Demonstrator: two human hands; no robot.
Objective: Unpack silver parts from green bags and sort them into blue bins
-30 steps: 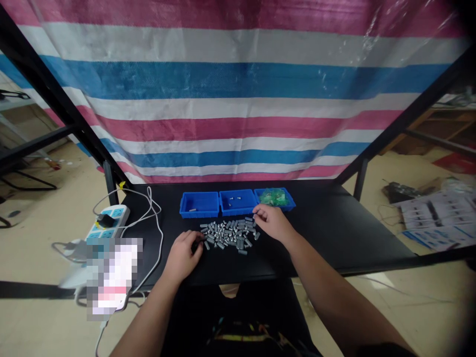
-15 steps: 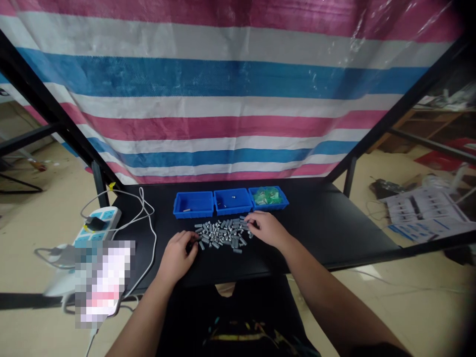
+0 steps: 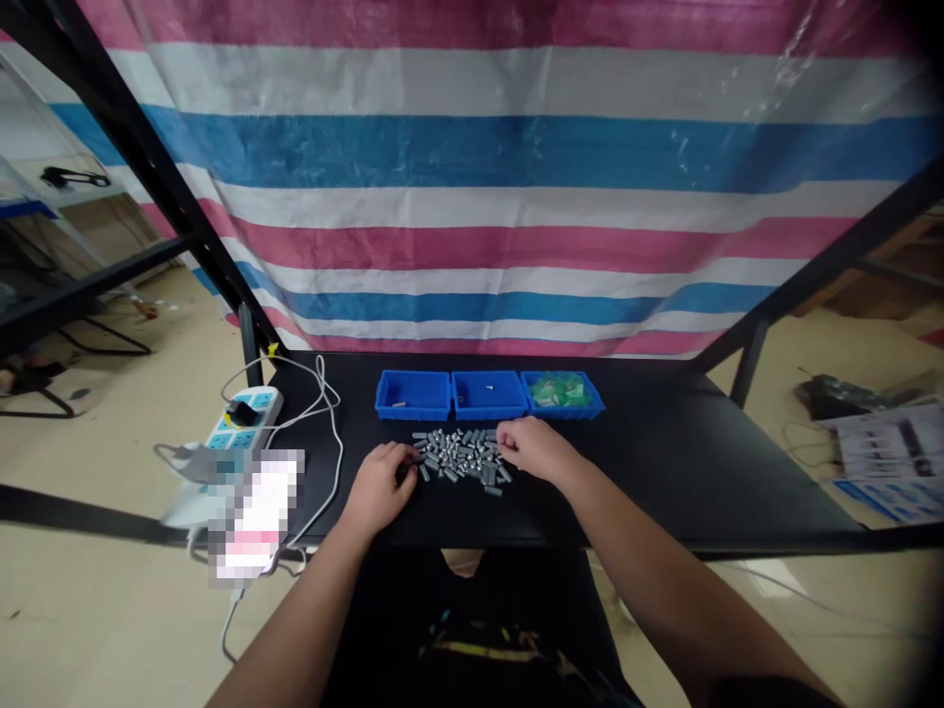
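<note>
A pile of several small grey metal cylinders [image 3: 461,456] lies on the black table [image 3: 664,462]. My left hand [image 3: 382,485] rests at the pile's left edge, fingers curled with a small dark piece at the fingertips. My right hand [image 3: 532,447] sits at the pile's right edge, fingertips touching the cylinders. Behind the pile stand three blue bins: the left bin [image 3: 413,394] holds one small piece, the middle bin [image 3: 490,394] holds a couple of pieces, the right bin [image 3: 562,393] holds green parts.
A white power strip [image 3: 237,421] with a black plug and white cables [image 3: 324,423] lies at the table's left end. A striped tarp [image 3: 487,197] hangs behind. Black frame posts stand at both sides. Papers and clutter [image 3: 877,442] lie on the floor at right.
The view has shifted sideways. My right hand has drawn back from beside the green-parts bin to the pile's right edge. My left hand stays at the pile's left edge.
</note>
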